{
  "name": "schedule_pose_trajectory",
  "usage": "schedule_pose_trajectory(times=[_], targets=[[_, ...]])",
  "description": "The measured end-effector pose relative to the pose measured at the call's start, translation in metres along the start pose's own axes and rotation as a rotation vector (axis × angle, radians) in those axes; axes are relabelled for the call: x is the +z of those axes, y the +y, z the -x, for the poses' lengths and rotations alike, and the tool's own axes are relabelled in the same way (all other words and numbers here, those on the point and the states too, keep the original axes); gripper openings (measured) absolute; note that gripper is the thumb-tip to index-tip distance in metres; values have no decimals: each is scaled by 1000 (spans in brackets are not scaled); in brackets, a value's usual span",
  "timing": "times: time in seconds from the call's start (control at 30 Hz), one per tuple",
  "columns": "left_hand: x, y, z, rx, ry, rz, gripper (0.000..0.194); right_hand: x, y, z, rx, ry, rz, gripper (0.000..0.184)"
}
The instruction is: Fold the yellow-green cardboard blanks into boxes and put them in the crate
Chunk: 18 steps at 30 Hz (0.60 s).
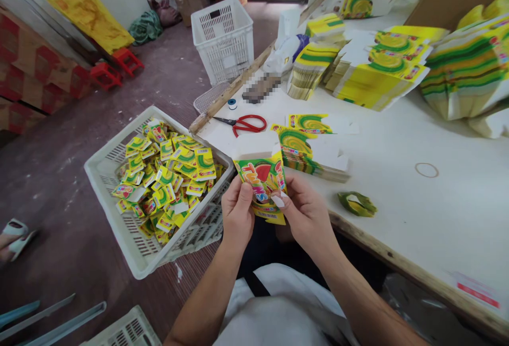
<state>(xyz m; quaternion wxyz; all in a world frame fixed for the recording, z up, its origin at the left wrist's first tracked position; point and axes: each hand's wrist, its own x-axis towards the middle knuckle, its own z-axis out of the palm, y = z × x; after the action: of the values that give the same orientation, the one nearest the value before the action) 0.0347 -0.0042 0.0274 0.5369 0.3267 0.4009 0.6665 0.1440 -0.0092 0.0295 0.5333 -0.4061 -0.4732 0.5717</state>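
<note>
Between my two hands, in front of my body, is a small printed carton, yellow and green with red and blue lettering and its white flaps raised at the top. My left hand grips its left side, thumb on the front. On its right side my right hand is closed, with a white wrap on the thumb, which presses the front. Just beyond, on the table, lies a stack of flat cartons. To the left, a white plastic crate holds many small yellow-green cartons.
Red-handled scissors and a small blue-and-white roll lie near the wooden table edge. Tall carton stacks stand at the back. A rubber band and a crumpled green wrapper lie right. Another white crate stands on the floor.
</note>
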Motion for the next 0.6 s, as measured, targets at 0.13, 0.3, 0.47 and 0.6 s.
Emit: schedule_pose_trajectory(times=[0.13, 0.3, 0.47, 0.6], targets=[[0, 2, -2, 8, 6, -23, 31, 1, 0, 0, -8, -2, 1, 17], [0, 2, -3, 11, 30, -39, 30, 1, 2, 1, -18, 2, 6, 17], [-1, -1, -2, -10, 39, -11, 30, 1, 4, 2, -13, -2, 3, 15], [-1, -2, 1, -33, 31, -3, 35, 1, 3, 1, 2, -14, 17, 17]])
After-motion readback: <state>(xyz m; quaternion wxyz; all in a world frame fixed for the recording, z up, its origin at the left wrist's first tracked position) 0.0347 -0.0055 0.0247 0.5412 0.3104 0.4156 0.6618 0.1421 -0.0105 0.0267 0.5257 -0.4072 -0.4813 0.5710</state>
